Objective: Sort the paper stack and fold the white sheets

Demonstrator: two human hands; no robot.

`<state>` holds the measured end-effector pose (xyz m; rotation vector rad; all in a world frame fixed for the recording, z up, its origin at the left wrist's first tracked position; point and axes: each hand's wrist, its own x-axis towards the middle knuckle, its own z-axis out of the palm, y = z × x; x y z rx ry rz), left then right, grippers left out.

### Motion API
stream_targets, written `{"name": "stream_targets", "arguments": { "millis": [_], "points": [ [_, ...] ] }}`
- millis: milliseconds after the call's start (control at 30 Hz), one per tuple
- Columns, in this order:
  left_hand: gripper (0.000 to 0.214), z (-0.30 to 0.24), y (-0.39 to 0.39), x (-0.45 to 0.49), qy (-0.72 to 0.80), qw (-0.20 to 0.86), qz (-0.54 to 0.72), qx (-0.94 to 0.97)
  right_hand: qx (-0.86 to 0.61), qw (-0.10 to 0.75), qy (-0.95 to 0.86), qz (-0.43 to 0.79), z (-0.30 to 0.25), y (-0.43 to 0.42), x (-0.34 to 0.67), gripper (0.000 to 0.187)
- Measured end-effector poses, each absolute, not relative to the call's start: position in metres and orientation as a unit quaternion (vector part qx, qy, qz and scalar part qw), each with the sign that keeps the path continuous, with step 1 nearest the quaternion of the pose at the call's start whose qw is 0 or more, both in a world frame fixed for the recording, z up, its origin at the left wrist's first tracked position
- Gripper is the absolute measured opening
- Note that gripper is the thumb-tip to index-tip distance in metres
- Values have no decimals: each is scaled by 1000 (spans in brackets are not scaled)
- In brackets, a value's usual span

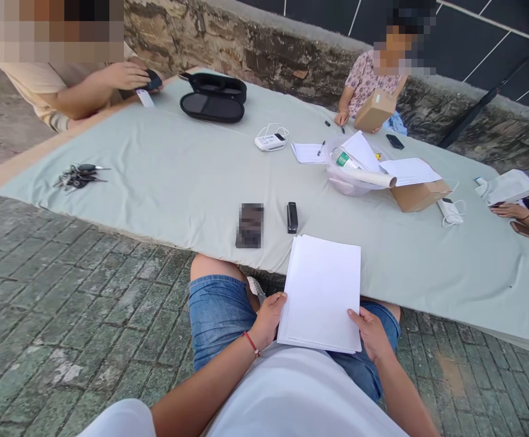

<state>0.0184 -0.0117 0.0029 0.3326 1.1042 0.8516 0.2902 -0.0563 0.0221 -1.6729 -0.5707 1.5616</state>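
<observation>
A stack of white paper (323, 291) lies partly over the near table edge and partly above my lap. My left hand (271, 315) grips its left side, thumb on top and the fingers hidden beneath. On the opposite side my right hand (370, 331) pinches the right edge near the lower corner. The sheets are slightly out of line at the left and bottom. Just beyond the stack sits a black stapler (292, 217). To its left is a dark, blurred-out rectangular object (249, 226).
Keys (80, 176) and an open black case (213, 97) are on the cloth-covered table (168, 176). A plastic basin (350, 179) holds a bottle and paper beside a cardboard box (421, 195). Other people sit at the left, far side and right; one holds a box (375, 110).
</observation>
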Motion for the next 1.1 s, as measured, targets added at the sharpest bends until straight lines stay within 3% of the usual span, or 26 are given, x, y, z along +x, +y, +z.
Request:
{"name": "stream_targets", "arguments": {
  "millis": [300, 900, 1000, 1100],
  "points": [
    [44, 12, -10, 19, 468, 795, 351, 164, -640, 398, -185, 631, 30, -58, 300, 36],
    [42, 3, -13, 14, 460, 771, 420, 135, -687, 429, -126, 573, 22, -65, 332, 41],
    [49, 6, -16, 15, 466, 767, 422, 132, -660, 413, -143, 611, 28, -64, 318, 42],
    [72, 11, -18, 15, 492, 744, 426, 151, -647, 400, -162, 628, 35, -62, 299, 43]
  ]
}}
